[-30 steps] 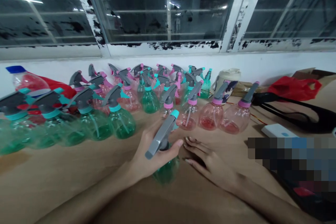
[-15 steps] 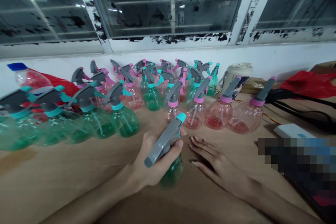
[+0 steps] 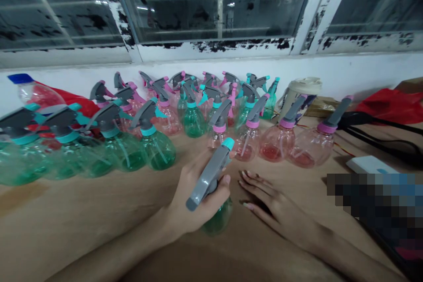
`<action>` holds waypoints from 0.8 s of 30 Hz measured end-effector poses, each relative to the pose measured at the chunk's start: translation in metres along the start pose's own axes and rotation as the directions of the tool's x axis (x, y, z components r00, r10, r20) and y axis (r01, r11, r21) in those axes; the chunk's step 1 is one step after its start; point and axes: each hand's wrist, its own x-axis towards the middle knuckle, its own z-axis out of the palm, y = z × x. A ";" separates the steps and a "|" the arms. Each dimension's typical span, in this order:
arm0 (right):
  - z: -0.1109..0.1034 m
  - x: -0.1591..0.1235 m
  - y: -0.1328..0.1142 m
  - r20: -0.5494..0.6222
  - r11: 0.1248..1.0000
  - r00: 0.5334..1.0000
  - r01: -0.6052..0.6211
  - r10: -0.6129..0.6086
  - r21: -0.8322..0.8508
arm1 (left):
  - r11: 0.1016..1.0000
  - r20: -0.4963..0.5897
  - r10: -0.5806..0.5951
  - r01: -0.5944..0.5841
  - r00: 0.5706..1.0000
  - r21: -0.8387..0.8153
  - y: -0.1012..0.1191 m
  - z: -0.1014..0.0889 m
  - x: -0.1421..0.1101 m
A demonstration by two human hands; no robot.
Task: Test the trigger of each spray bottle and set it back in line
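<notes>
My left hand (image 3: 194,198) is wrapped round the neck of a green spray bottle (image 3: 218,220) with a grey trigger head and a teal nozzle tip that points away to the right. Most of its collar is hidden by my fingers. To the right of it my right hand (image 3: 276,205) rests palm down on the wooden table (image 3: 109,211), fingers stretched out, holding nothing. Beyond my hands stands a row of pink spray bottles (image 3: 276,143) with pink collars. A row of green spray bottles (image 3: 160,152) with teal collars is at the left.
More pink and green spray bottles (image 3: 193,121) crowd against the wall. A blue-capped bottle (image 3: 38,92) lies over red plastic at far left. On the right are a lidded cup (image 3: 302,90), a red bag (image 3: 390,105), black straps (image 3: 383,134) and a white box (image 3: 372,165); a blurred patch hides something.
The view has shifted very slightly. My left hand keeps its grip on the green spray bottle, and my right hand stays flat on the table.
</notes>
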 end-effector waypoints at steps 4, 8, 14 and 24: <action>-0.001 0.000 0.000 0.011 1.000 1.000 -0.001 0.001 -0.016 | 1.000 -0.010 -0.014 0.014 1.000 -0.007 -0.003 0.001 -0.002; 0.000 -0.001 0.001 0.004 1.000 1.000 0.002 -0.002 0.001 | 1.000 -0.012 -0.029 0.029 1.000 0.003 -0.004 0.002 -0.003; -0.001 -0.001 0.001 0.031 1.000 1.000 0.000 0.001 -0.017 | 1.000 -0.015 -0.009 0.009 1.000 0.002 -0.002 0.002 -0.002; -0.002 -0.001 0.000 0.019 1.000 1.000 -0.001 0.001 0.011 | 0.999 0.004 -0.026 0.026 1.000 -0.023 0.000 0.000 -0.002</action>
